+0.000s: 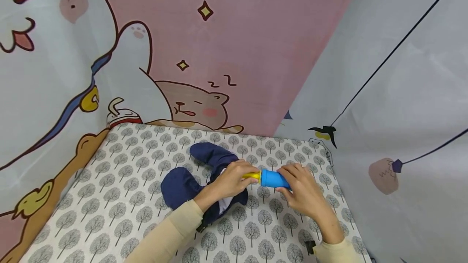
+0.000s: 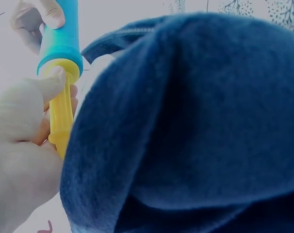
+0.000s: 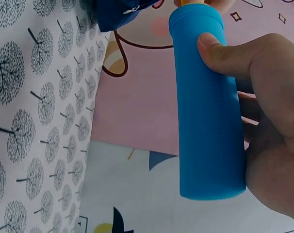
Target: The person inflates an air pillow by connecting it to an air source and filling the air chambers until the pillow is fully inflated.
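Observation:
My left hand [image 1: 232,177] grips a yellow ribbed handle [image 2: 62,109] that comes out of one end of a blue cylinder [image 1: 273,179]. Around the cylinder's barrel curl the fingers of my right hand [image 1: 303,192], its thumb lying along the side in the right wrist view. Both parts are in line, tilted slightly in the head view. Under and beside the left forearm lies a navy plush U-shaped neck pillow [image 1: 179,186], partly hidden by that hand. A zip shows on the pillow, which fills much of the left wrist view.
The table cloth [image 1: 124,214] is white with grey tree prints. Behind the table hangs a pink and white cartoon backdrop [image 1: 263,52], and a pale fabric wall [image 1: 409,92] closes off the right side.

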Tool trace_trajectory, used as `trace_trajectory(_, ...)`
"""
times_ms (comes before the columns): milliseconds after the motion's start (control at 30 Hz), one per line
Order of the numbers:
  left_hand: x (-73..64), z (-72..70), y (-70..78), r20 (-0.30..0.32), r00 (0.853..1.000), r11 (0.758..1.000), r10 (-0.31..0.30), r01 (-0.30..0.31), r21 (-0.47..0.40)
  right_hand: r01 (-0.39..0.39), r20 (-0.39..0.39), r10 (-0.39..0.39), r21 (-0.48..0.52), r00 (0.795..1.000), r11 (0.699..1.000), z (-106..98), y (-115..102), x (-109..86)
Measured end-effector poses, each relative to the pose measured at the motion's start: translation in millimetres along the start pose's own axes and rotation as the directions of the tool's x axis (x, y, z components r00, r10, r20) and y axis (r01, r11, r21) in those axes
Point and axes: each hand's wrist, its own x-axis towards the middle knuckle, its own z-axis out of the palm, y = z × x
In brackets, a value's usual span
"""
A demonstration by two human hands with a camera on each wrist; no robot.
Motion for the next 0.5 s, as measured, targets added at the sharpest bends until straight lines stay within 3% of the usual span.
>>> trace_trajectory(233, 2.6, -9.6, 0.8, 0.018, 1.0, 1.0, -0.008, 0.008, 0.017, -0.054, -0.006, 0.054, 0.017, 0.999, 0.998, -11.4, 9.5, -10.7)
trace_trajectory(500, 7.1, -20.1, 10.7, 0.041, 0.996, 0.997, -0.078, 0.078, 0.008, -0.124, -0.026, 0.126, 0.046, 0.992, 0.991, -30.9, 35.2, -34.5)
